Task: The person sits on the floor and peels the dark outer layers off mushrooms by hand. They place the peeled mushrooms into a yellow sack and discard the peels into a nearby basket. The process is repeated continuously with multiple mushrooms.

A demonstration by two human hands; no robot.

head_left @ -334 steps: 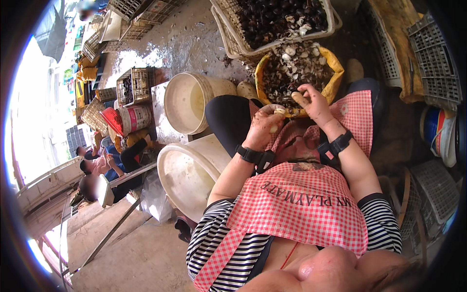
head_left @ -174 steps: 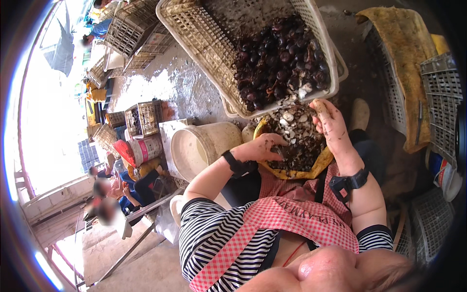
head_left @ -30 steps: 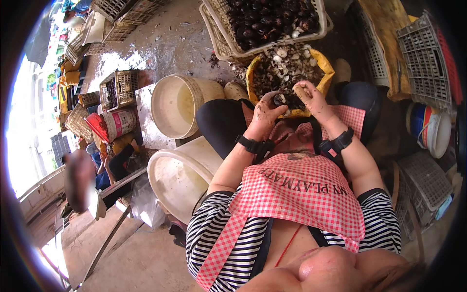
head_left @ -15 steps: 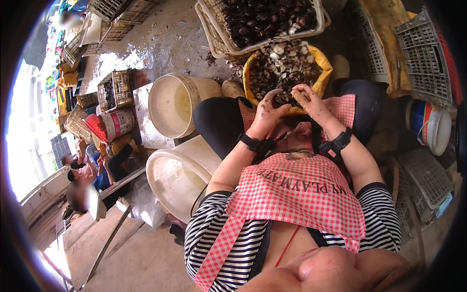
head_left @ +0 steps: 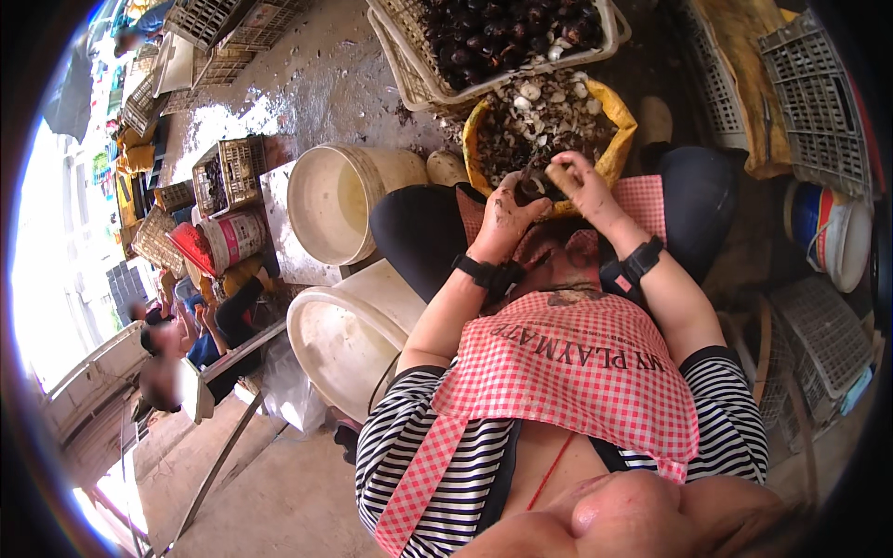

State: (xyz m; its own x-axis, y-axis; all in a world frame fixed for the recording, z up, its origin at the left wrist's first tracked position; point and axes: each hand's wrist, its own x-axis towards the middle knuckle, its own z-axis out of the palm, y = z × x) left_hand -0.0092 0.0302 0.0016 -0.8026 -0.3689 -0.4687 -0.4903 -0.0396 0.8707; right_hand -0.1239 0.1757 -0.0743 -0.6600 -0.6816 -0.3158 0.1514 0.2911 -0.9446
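My left hand point(head_left: 505, 221) is closed around a dark water chestnut point(head_left: 531, 189) with a pale cut patch showing. In my right hand point(head_left: 592, 193) is a peeling knife with a tan handle point(head_left: 561, 179); its blade is at the chestnut and hard to make out. Both hands are over the near rim of a yellow sack point(head_left: 621, 113) between my knees. Brown peelings and pale scraps point(head_left: 549, 116) fill the sack. Just beyond it, unpeeled dark water chestnuts point(head_left: 507, 37) lie heaped in a pale plastic crate point(head_left: 595, 58).
Left of my knee stand a white bucket point(head_left: 358, 200) and a large pale tub point(head_left: 339, 339). Stacked crates point(head_left: 814, 102) and a blue-red-white bucket point(head_left: 831, 237) are on the right. Another person point(head_left: 181, 349) sits at far left, near a pink-and-white bucket point(head_left: 233, 242).
My right hand has turned, bringing the knife handle more into sight beside the chestnut. My left hand has shifted slightly, and the chestnut in it shows more plainly.
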